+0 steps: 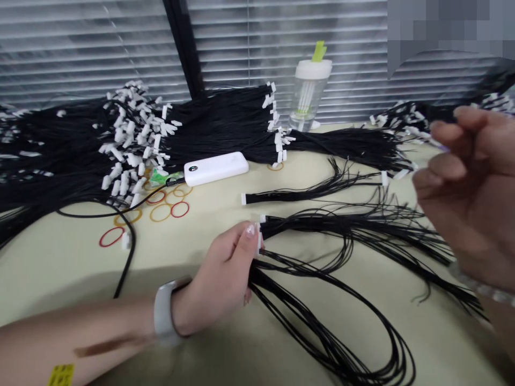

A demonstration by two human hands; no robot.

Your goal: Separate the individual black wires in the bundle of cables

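Observation:
My left hand is closed around a wire harness of thin black wires, with the thumb pressed against its white connector. The harness wires droop and loop back toward the right below the hand. My right hand is raised at the right edge with curled fingers. What lies between those fingertips, if anything, I cannot make out. Under and beyond the hands, another harness lies on the table with its loose wire ends fanning right. Farther back is a shorter harness with a white connector at its left end.
Stacked black cable bundles with white connectors line the back. A white power bank with a black cable lies near rubber bands. A clear bottle stands before the blinds. The table is pale.

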